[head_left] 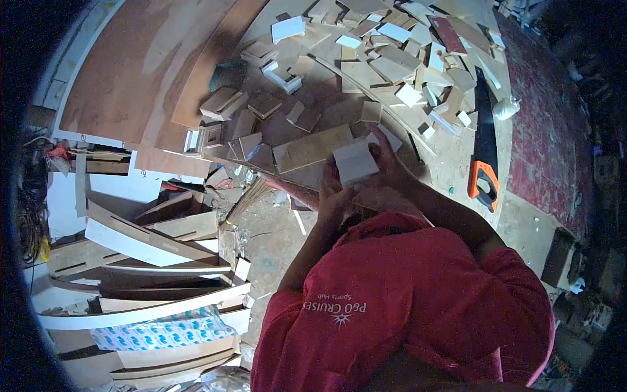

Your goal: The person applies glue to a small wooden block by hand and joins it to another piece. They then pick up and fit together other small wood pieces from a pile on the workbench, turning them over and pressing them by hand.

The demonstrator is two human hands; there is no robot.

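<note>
A white square block [354,163] is held up between both hands, over the near edge of the work surface. My left hand [332,189] grips its left side, with the fingers bent along the edge. On its right side my right hand [386,163] is closed round the upper corner. Just behind the block lies a long flat wooden board [312,149]. Another white piece [390,138] shows partly behind my right hand.
Small wood offcuts [392,65] are heaped at the back. A handsaw with an orange handle [483,186] lies at the right. Large brown sheets [130,65] stand at the left, above stacked curved strips [157,313]. Dusty floor [264,261] shows between.
</note>
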